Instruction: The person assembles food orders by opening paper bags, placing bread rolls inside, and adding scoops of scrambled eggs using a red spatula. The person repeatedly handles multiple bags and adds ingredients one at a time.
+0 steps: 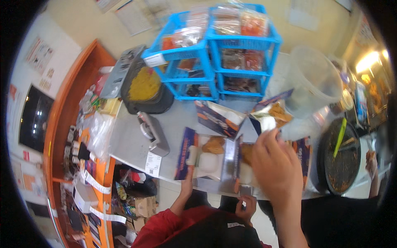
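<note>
My left hand (187, 187), in a red sleeve, grips the near left side of an open purple and orange cardboard meal box (185, 155). A brown fried piece (213, 144) and a rounded white portion of what looks like rice (208, 162) lie inside. Close to my body, my right hand (247, 207) has curled fingers; what they hold, if anything, is too small to tell. A second open box (247, 153) stands beside the first, partly hidden by another person's large, blurred hand (277, 163), whose fingertips are at a white item (268, 123) in a farther box (281, 115).
Blue tiered baskets (213, 45) with packets stand at the back. A pan of yellow food (144, 84) and a grey device (154, 134) are left. A clear tub (316, 78) and dark round pan (341, 165) with green utensil (340, 138) are right. A black-clothed person (343, 223) stands close.
</note>
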Tool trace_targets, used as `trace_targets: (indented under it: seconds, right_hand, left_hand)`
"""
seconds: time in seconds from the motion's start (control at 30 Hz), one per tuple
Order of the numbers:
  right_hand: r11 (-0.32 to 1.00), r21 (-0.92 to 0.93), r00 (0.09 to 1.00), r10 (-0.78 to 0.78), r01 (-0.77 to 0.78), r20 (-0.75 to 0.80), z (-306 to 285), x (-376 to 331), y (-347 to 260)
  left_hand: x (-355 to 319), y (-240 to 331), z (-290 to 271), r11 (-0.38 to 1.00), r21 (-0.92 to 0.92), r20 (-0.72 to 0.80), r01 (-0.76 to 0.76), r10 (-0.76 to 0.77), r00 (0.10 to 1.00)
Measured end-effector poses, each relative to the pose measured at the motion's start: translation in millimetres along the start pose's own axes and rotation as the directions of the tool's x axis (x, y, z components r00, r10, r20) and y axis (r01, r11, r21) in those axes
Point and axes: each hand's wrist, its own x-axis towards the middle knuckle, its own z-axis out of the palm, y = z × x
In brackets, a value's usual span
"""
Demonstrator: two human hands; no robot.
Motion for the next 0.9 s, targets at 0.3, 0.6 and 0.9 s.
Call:
trace_targets:
  seconds: [0.3,0.6,0.9]
  right_hand:
    - [0.972,0.088,0.952,-0.230,0.217,0.203,68,-7,-66]
    - [0.927,0.147,0.878,-0.374,0.345,0.300,212,-49,-173]
    - [0.997,-0.029,0.931,-0.052,0.066,0.361,240,-75,-211]
  left_hand:
    - [-6,32,-88,0.750,0.206,0.447,-0.628,0.499,0.742]
    - [77,8,-245,0.467,0.474,0.561,-0.747,0.493,0.665]
    - [96,9,-262,0.433,0.373,0.680,-0.821,0.474,0.559]
